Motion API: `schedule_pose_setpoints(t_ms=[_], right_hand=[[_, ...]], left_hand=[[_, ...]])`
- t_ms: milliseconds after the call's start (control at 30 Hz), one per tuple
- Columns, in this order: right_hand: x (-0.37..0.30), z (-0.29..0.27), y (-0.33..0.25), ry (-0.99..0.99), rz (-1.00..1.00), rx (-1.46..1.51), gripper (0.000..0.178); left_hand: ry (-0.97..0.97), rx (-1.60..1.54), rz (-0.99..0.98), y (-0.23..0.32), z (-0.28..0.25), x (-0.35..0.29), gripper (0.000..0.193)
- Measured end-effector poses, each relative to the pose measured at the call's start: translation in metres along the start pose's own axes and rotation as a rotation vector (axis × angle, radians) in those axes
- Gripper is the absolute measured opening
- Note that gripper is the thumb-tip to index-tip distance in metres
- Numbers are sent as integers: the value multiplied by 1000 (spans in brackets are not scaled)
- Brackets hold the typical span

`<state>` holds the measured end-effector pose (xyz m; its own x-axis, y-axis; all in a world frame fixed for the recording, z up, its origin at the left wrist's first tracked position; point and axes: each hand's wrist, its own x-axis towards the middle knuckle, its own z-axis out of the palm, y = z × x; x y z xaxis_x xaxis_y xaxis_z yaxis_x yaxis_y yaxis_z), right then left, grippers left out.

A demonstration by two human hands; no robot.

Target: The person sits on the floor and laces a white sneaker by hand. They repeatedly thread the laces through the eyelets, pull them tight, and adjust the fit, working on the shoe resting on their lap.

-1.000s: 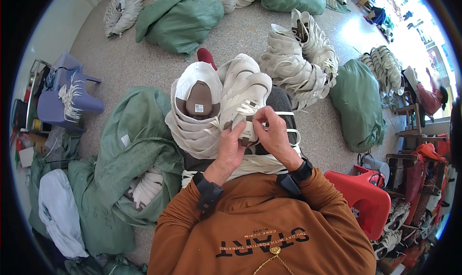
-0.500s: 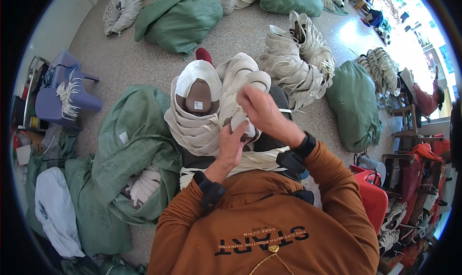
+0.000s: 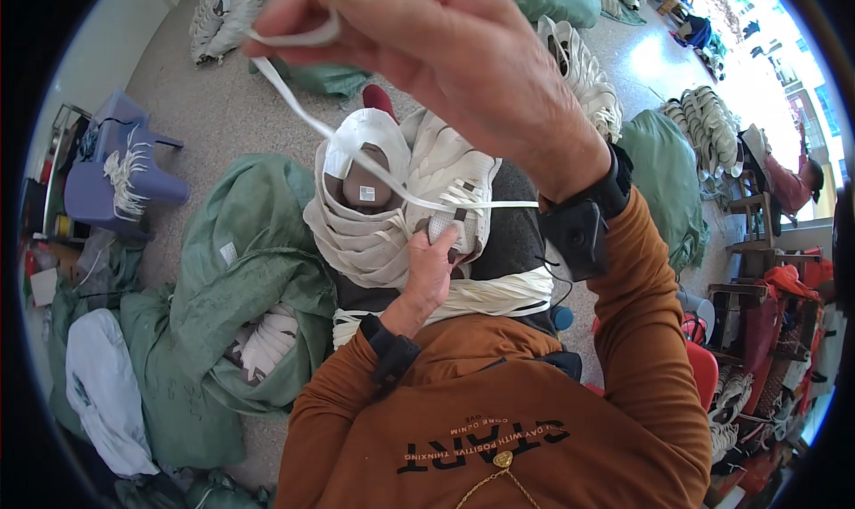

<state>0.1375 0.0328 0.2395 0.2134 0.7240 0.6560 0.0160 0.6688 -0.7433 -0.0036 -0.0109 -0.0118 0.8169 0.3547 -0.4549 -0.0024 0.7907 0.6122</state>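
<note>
On my lap lies a cream-white shoe upper (image 3: 456, 166) with laces crossing its front. My left hand (image 3: 431, 268) is closed on its perforated tongue, thumb on top. High above, my right hand (image 3: 436, 50) grips a white shoelace (image 3: 297, 101), its fingers bent round a loop. The lace runs taut down to the eyelets, and another end stretches out to the right of the upper. Beside it, a stack of nested shoe uppers (image 3: 343, 251) shows a brown insole with a small white label in the top one. A bundle of pale laces (image 3: 503, 291) lies across my lap.
At left, green sacks (image 3: 245, 206) surround more uppers, near a purple stool (image 3: 120, 175) draped with laces. Another green sack (image 3: 659, 184) lies at right, with rows of uppers (image 3: 704, 130) beyond. A red seat (image 3: 702, 371) and wooden racks stand at the right.
My right hand has swept up and left from the upper, drawing the lace out long. The upper's laced front now shows. My left hand has barely moved.
</note>
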Motion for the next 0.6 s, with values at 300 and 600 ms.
schedule_pose_setpoints(t_ms=[300,600], right_hand=[[-211,-76,27,-443,531,-1398,25],[-217,-54,26,65,988,-649,29]], left_hand=[[119,-93,-93,11,12,2,33],[133,-25,-88,12,12,4,35]])
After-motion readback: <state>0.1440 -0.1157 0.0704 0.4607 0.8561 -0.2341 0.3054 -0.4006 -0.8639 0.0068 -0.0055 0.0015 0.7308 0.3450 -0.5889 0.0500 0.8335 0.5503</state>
